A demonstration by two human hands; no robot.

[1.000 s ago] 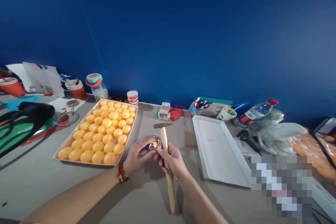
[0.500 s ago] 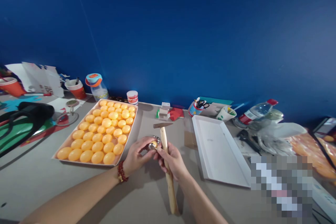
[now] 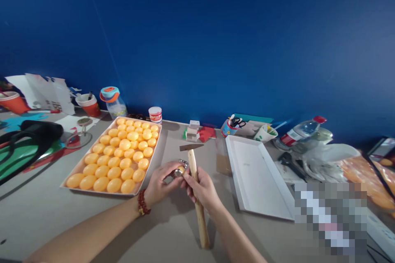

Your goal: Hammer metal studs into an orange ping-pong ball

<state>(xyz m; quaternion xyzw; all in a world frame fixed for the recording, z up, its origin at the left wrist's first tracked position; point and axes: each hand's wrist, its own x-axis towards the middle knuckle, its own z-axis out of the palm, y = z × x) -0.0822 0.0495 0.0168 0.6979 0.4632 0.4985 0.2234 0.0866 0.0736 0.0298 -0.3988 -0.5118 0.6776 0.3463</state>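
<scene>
My left hand, with a red bead bracelet on its wrist, is closed on a small shiny silver piece. It has a linked metal band and looks like a wristwatch, though its face is partly hidden by fingers. My right hand is wrapped round the wooden handle of a hammer, whose flat dark head points away from me. The right thumb reaches the edge of the silver piece. Left of my hands lies a shallow box filled with orange table tennis balls.
To the right are a white box lid, a plastic bottle and crumpled clear bags. Small white boxes and a cup of scissors stand along the blue wall. Paper cups and a black-handled bag are at left.
Almost nothing differs. Both hands keep their hold, and the hammer's handle end has shifted slightly.
</scene>
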